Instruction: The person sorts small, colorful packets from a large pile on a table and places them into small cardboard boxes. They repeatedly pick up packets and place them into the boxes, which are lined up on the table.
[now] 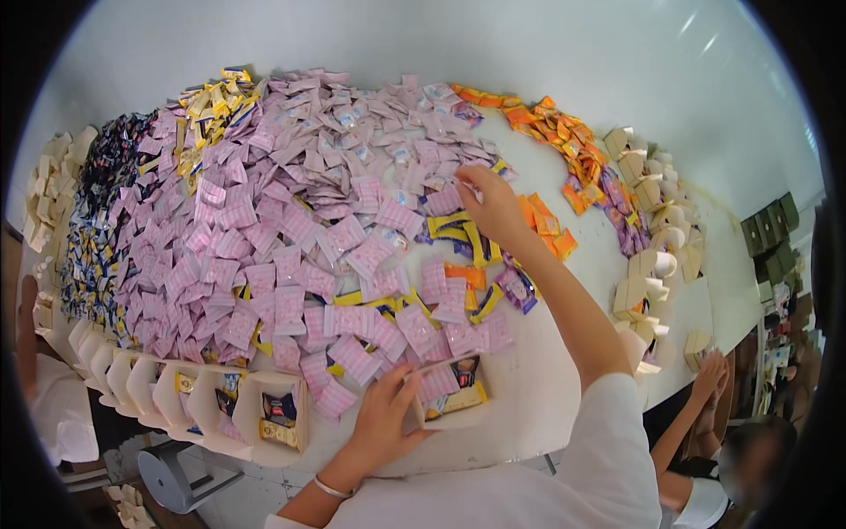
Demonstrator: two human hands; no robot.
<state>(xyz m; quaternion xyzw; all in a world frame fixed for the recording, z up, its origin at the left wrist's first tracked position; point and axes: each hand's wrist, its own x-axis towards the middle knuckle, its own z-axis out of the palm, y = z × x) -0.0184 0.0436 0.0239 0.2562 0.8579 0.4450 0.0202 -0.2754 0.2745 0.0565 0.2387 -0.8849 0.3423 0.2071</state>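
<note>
My left hand (386, 416) grips the left side of a small cream cardboard box (486, 413) near the table's front edge. Inside it lie a pink-striped packet (439, 383), a dark packet (465, 370) and a cream-and-yellow packet (462, 399). Farther back, my right hand (490, 203) is over the right side of a wide heap of pink packets (344, 238), its fingers curled downward. Whether the fingers pinch anything cannot be made out. Yellow-and-navy packets (449, 228) lie just under and beside this hand, with orange packets (543, 218) to its right.
A row of partly filled boxes (271, 446) lines the front left edge. Dark packets (115, 165) and yellow packets (218, 106) are heaped at the left and back. More boxes (644, 264) stand at the right, near a co-worker's hands (710, 380). A grey stool (168, 479) stands below.
</note>
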